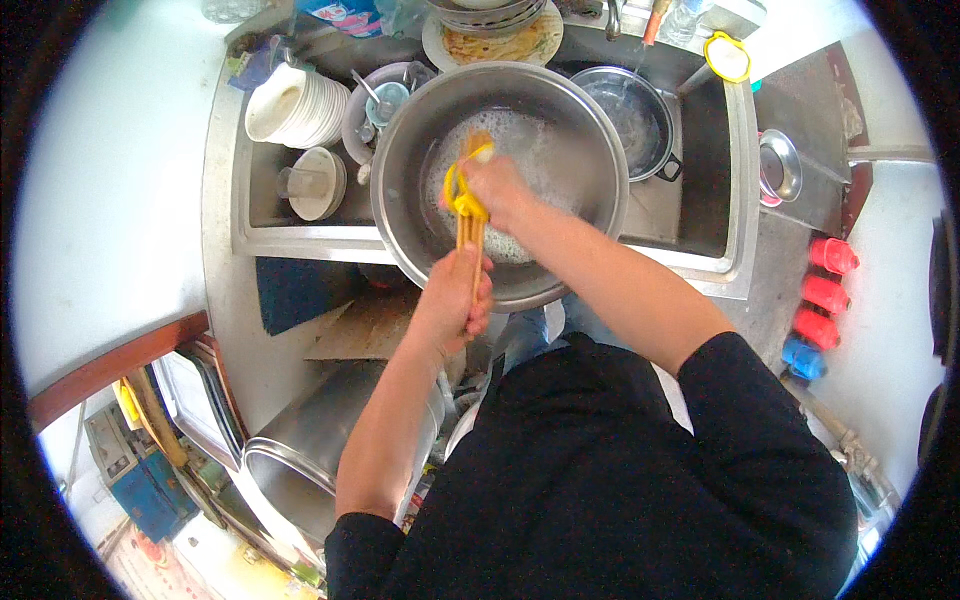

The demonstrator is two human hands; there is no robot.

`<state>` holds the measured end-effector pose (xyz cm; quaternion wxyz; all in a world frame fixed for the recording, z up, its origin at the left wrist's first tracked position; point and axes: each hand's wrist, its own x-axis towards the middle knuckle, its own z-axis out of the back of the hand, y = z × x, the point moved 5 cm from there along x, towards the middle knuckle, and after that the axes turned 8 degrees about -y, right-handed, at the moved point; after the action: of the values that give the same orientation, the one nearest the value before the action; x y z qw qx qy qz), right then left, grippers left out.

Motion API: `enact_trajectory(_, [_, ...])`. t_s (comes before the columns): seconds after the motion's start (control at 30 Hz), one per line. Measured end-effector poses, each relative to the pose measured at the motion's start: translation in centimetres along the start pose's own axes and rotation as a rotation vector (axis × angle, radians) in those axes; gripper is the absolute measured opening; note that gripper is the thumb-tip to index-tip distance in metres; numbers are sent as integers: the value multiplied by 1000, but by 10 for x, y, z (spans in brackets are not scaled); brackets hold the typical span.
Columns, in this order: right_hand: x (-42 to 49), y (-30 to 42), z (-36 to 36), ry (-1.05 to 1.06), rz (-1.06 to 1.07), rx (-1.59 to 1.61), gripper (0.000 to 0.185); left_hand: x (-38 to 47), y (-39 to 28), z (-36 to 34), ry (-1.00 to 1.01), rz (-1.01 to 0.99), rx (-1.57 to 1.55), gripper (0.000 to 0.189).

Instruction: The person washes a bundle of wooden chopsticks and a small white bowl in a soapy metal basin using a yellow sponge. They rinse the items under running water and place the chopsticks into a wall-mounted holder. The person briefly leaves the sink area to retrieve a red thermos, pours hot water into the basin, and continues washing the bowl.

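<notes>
My left hand (456, 296) grips the lower end of a bundle of wooden chopsticks (470, 234), held above a large stainless steel basin (401, 172). Around the bundle's upper part, my right hand (496, 187) presses a yellow scrubbing cloth or sponge (466, 202); motion blur hides its exact kind. The chopsticks' far tips poke out beyond the cloth. Foamy water (517, 131) covers the basin's bottom. The basin rests across the sink, its near rim close to my body.
White plates (300, 109), small dishes (319, 180) and a grey bowl of utensils (356, 105) stand left in the sink (705, 187). A black-handled pot (634, 124) sits under running water at right. Beyond the basin is a food-smeared plate (442, 49) bearing stacked bowls.
</notes>
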<state>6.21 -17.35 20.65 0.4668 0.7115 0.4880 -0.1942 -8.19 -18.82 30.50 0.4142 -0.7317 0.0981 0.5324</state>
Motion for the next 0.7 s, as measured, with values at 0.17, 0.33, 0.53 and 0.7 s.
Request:
enact_trajectory(0.17, [-45, -29, -17, -48, 24, -77, 29, 24, -3, 22, -146, -215, 298, 35])
enact_trajectory(0.33, [1, 16, 2, -88, 114, -123, 33, -5, 2, 3, -143, -247, 553, 41])
enact_trajectory(0.53, [-9, -1, 6, -86, 71, -37, 28, -6, 7, 8, -21, -60, 152, 36])
enact_trajectory(0.7, [7, 25, 12, -170, 180, -49, 29, -6, 9, 12, 5, -48, 240, 29])
